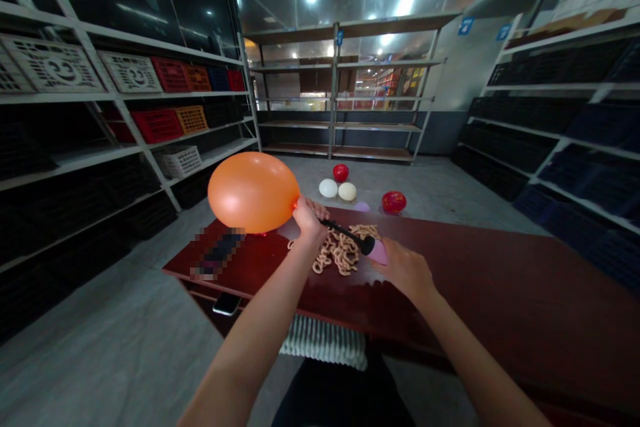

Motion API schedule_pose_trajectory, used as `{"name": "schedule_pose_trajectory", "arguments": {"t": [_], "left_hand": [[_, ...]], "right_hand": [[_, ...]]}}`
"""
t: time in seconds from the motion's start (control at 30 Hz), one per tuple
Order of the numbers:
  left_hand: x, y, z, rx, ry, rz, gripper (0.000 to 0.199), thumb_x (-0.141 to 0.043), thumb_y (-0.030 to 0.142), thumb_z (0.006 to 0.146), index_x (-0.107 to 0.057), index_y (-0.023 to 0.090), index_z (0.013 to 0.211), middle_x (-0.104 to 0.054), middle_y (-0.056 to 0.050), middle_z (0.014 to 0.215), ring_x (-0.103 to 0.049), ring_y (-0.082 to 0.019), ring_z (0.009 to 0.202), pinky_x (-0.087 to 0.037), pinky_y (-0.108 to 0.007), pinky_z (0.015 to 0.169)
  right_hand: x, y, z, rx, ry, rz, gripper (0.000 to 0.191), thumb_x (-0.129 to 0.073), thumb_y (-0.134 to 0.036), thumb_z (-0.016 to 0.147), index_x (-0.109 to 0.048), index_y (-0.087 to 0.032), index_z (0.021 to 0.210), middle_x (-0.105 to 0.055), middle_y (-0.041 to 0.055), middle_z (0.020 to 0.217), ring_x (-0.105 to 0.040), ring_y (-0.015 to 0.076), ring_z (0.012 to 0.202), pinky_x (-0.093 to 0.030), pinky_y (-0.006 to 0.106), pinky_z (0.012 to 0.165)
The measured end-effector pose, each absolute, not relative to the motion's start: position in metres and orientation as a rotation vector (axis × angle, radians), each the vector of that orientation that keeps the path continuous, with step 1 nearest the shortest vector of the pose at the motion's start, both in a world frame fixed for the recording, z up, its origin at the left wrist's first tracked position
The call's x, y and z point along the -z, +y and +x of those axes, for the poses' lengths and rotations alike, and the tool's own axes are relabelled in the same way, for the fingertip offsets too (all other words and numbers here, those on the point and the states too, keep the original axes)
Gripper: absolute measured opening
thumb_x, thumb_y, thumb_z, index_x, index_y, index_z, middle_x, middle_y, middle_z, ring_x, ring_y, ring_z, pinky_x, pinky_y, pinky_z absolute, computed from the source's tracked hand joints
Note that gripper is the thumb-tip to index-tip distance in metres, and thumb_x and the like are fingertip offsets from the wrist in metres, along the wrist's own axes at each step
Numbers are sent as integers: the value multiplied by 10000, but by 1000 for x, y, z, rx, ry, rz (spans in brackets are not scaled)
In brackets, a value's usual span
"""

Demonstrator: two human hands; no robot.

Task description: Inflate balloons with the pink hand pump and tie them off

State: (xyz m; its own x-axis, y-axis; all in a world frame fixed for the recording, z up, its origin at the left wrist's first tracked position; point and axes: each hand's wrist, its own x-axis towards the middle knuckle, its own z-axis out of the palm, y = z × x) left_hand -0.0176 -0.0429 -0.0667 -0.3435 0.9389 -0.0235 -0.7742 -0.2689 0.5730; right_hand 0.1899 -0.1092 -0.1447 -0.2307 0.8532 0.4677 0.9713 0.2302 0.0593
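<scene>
A big inflated orange balloon (pixel 253 192) points left from my left hand (pixel 309 217), whose fingers are closed round its neck at the tip of a hand pump. The black rod of the balloon pump (pixel 345 232) runs from there down to the right, into a pink body. My right hand (pixel 403 268) is wrapped round that pink part. Beneath and between my hands lies a pile of beige, twisted, cord-like pieces (pixel 343 255) on the dark red table (pixel 465 273). The far side of the balloon's neck is hidden by my fingers.
On the floor past the table lie a red balloon (pixel 341 173), a white balloon (pixel 328 188), a cream balloon (pixel 347 191) and a patterned red balloon (pixel 394 201). A phone (pixel 227 304) rests on a ledge under the tabletop. Shelves with crates (pixel 159 125) line the left.
</scene>
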Motion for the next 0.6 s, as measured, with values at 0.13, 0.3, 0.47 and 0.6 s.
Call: {"name": "schedule_pose_trajectory", "arguments": {"t": [0.13, 0.3, 0.47, 0.6], "left_hand": [[55, -53, -34, -1842, 562, 400, 428, -401, 221, 941, -208, 197, 559, -183, 52, 404, -201, -80, 338, -187, -268, 426], [35, -70, -36, -1893, 448, 450, 476, -371, 254, 986, -185, 201, 551, -178, 51, 393, -183, -80, 338, -188, -270, 408], [19, -82, -30, -1992, 394, 440, 507, -373, 284, 994, -210, 190, 524, -185, 58, 386, -185, -67, 318, -156, -264, 393], [19, -83, -19, -2010, 324, 393, 533, -391, 309, 999, -213, 193, 510, -188, 61, 375, -177, -67, 311, -154, -262, 385]], "right_hand": [[141, -117, 211, 518, -2226, -1671, 246, -592, -393, 873, -614, -219, 1045, -731, 88, 931, -707, 240, 823, -488, 318, 675], [121, -122, 209, 538, -2170, -1671, 291, -612, -394, 858, -597, -185, 1059, -723, 76, 930, -693, 211, 826, -437, 297, 677], [104, -122, 203, 453, -2147, -1740, 322, -636, -450, 835, -579, -202, 1032, -731, 67, 937, -705, 234, 836, -430, 304, 656], [97, -122, 208, 437, -2164, -1749, 368, -636, -456, 827, -573, -192, 1075, -735, 94, 998, -709, 267, 894, -452, 325, 687]]}}
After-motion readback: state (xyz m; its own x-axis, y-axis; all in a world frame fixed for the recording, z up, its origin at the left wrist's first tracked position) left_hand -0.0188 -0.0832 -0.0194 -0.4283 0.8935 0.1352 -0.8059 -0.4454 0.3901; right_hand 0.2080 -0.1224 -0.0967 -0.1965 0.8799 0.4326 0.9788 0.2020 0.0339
